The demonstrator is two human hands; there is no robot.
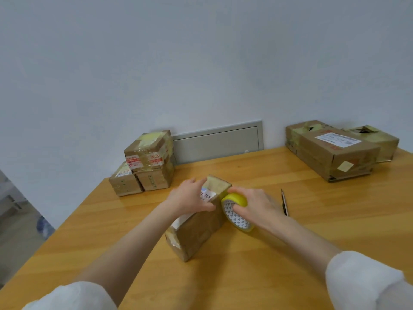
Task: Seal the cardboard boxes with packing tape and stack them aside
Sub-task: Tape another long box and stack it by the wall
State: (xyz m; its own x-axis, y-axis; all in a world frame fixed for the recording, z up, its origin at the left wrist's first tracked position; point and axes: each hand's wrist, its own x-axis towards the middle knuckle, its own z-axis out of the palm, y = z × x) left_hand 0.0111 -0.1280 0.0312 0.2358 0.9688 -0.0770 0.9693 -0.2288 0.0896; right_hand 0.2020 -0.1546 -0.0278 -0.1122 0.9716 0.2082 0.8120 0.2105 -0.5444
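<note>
Three taped boxes are stacked; a fourth box is pressed by the flat left hand, tape roll gripped by right hand.

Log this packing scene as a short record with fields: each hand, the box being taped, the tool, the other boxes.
left hand: rests flat on top of the box in work
right hand: grips the yellow tape roll at that box's right side
box in work: lies on the table, centre
cutter: on the table right of the right hand, untouched
small boxes: three, taped, stacked far left
large boxes: two, far right
</note>
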